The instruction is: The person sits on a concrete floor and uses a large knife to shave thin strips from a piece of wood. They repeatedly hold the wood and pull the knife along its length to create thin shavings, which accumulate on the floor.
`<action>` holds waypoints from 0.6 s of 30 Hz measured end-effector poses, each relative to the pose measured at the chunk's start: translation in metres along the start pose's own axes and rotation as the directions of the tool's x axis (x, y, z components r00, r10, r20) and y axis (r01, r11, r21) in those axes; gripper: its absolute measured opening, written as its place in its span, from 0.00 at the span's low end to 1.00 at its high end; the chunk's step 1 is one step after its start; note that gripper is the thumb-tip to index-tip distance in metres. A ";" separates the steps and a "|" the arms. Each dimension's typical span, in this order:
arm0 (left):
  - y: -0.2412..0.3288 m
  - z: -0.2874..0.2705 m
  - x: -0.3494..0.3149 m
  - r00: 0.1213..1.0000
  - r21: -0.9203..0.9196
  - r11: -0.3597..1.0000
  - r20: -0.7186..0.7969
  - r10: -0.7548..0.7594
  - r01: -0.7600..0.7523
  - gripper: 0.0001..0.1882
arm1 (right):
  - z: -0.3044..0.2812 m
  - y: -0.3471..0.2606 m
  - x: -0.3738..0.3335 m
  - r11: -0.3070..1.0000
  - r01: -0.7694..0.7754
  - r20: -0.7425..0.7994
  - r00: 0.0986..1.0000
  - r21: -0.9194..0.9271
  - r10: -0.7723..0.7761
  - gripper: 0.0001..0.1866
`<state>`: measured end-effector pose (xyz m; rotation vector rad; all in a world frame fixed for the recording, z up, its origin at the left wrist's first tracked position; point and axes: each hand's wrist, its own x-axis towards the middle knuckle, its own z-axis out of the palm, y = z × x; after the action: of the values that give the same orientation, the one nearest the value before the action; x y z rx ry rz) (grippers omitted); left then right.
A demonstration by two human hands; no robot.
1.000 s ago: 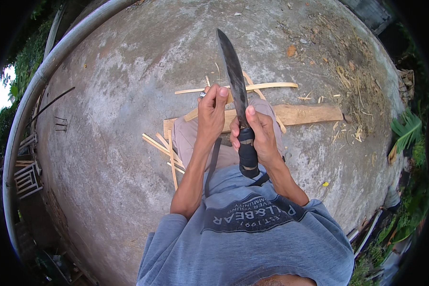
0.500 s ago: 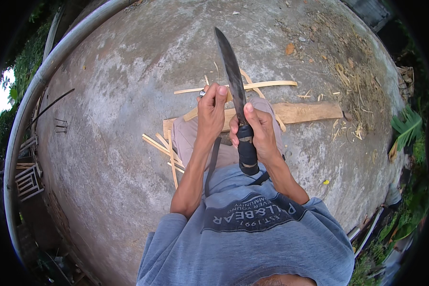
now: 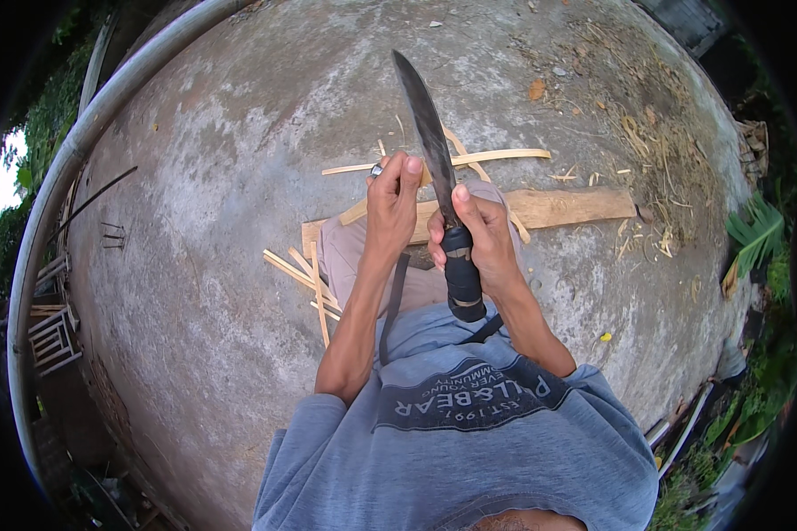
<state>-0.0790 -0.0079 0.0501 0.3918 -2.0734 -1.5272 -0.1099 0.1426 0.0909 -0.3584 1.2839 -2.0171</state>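
My right hand (image 3: pixel 476 232) is wrapped round the black taped handle (image 3: pixel 463 281) of a machete, its thumb along the base of the blade. The long dark blade (image 3: pixel 423 106) points away from me, tip leaning left. To its left my left hand (image 3: pixel 392 202) is closed, thumb and fingers pinched together on a pale wooden strip (image 3: pixel 427 177), most of which the fingers hide. The strip's end meets the blade's left edge. A ring is on that hand. Below both hands a flat wooden plank (image 3: pixel 568 209) lies crosswise by my knees.
A long thin strip (image 3: pixel 505 157) lies on the concrete beyond my hands, crossing a curled one. Several cut strips (image 3: pixel 297 270) lie left of my leg. Shavings (image 3: pixel 644 142) litter the right side. A grey pipe (image 3: pixel 51 181) curves along the left, and a rod (image 3: pixel 95 202) lies near it.
The machete has shifted very slightly, its tip a little left and its handle a little right. Both hands keep their hold.
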 end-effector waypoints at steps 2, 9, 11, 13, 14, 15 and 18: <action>0.001 0.002 0.002 1.000 -0.028 1.000 0.005 -0.005 0.005 0.26 | -0.001 0.000 0.001 1.000 -0.005 -0.005 1.000 0.019 0.005 0.29; 0.004 0.006 0.002 0.999 0.042 0.999 -0.041 0.011 -0.010 0.25 | -0.001 -0.002 0.003 1.000 0.020 -0.016 1.000 0.000 -0.020 0.28; 0.006 0.007 -0.002 1.000 -0.022 1.000 -0.009 -0.007 0.007 0.25 | -0.003 -0.002 -0.001 0.999 0.015 0.018 1.000 0.044 -0.016 0.27; 0.011 0.005 0.000 1.000 -0.052 0.998 0.019 -0.020 0.021 0.25 | -0.006 -0.001 -0.002 0.985 -0.020 0.080 0.997 0.169 0.006 0.26; 0.015 0.005 0.002 0.999 -0.054 0.998 0.030 -0.027 0.029 0.25 | -0.005 -0.001 -0.001 0.985 -0.010 0.089 0.996 0.174 -0.005 0.26; 0.017 0.004 0.002 0.998 -0.057 0.998 0.039 -0.039 0.041 0.24 | -0.005 0.000 0.000 0.984 -0.005 0.098 0.995 0.179 -0.012 0.25; 0.017 0.003 0.000 0.999 0.008 1.000 0.025 -0.024 0.024 0.24 | -0.004 0.001 0.000 0.983 -0.007 0.107 0.994 0.184 -0.013 0.25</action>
<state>-0.0790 -0.0002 0.0654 0.4041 -2.1015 -1.5455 -0.1112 0.1451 0.0882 -0.3760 1.0231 -2.0704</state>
